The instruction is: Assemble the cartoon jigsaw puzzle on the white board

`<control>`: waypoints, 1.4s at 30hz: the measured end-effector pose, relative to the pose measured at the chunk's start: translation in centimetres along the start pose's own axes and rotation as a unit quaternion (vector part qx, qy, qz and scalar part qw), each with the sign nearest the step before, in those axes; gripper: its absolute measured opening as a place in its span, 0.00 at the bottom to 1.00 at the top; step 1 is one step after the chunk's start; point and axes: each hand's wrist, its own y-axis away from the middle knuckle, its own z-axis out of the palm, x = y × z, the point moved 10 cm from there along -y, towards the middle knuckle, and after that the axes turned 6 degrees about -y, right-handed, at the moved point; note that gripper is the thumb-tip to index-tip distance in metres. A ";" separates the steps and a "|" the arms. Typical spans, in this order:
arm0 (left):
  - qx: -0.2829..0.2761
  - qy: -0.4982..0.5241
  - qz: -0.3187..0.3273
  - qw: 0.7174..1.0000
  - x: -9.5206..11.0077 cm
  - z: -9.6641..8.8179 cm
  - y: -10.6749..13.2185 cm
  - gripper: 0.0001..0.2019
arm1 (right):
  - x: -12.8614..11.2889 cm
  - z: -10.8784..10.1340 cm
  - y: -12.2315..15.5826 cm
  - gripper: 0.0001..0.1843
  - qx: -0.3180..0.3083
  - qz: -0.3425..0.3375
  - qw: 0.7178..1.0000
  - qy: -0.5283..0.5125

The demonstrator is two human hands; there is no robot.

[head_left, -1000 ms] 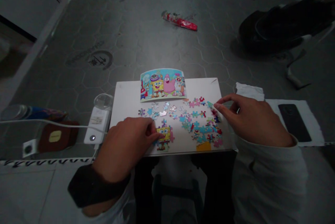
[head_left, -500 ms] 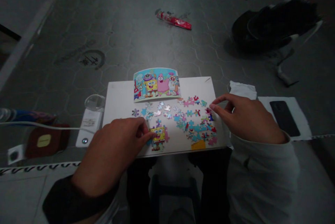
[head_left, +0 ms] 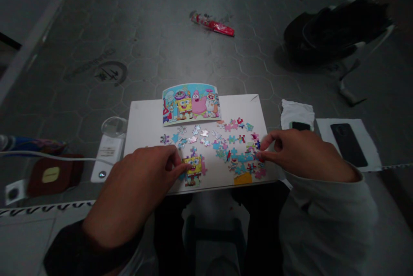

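My left hand is curled, with its thumb and fingertips at the left edge of a joined block of puzzle pieces showing a yellow character's face; part of the block is hidden under the fingers. At the right side of the white board, my right hand has thumb and forefinger slightly apart among loose puzzle pieces. Nothing shows between those fingers. More loose puzzle pieces are scattered across the middle of the board, some blue, some pink, some pale. Behind them lies the reference picture.
Left of the board are a white device with a cable and a brown box. To the right, a dark phone lies on white paper. A red wrapper and a black object are on the floor ahead.
My right hand has moved down toward me along the board's right side, closer to the lower loose pieces. My left hand stays at the yellow block. The view has shifted slightly.
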 end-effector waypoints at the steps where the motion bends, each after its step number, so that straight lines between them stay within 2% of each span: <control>1: 0.002 -0.002 -0.001 1.000 0.0 0.0 0.0 0.11 | 0.1 0.1 0.0 0.14 -0.002 0.005 1.000 0.006; 7: -0.009 -0.004 -0.016 1.000 -0.3 -0.1 0.3 0.11 | -0.1 0.3 0.0 0.15 -0.002 0.004 1.000 0.019; 11: -0.029 0.000 -0.027 0.999 -0.7 0.1 0.3 0.11 | -0.7 0.8 -0.2 0.11 -0.033 -0.005 0.999 0.013; 14: -0.022 -0.006 -0.023 0.999 -0.8 0.1 0.2 0.11 | -0.8 1.0 -0.2 0.10 -0.049 0.002 0.999 0.011; 28: -0.014 -0.014 -0.022 1.000 -0.9 0.1 0.0 0.12 | 0.4 0.3 -0.4 0.11 -0.008 -0.012 1.000 0.006; 31: -0.010 -0.018 -0.023 1.000 -0.9 0.2 0.1 0.12 | 1.1 0.7 -0.3 0.13 -0.019 -0.017 1.000 0.006; 34: -0.006 -0.025 -0.021 0.999 -0.7 0.3 0.2 0.12 | 2.0 1.5 0.1 0.15 -0.045 -0.014 0.999 0.005; 38: -0.005 -0.022 -0.005 1.000 -0.3 0.1 0.2 0.12 | 2.5 1.5 1.5 0.18 -0.041 -0.010 0.999 0.017; 42: -0.018 -0.015 -0.018 1.000 -0.6 -0.1 0.4 0.11 | 2.6 1.4 3.1 0.14 -0.045 -0.005 0.999 0.030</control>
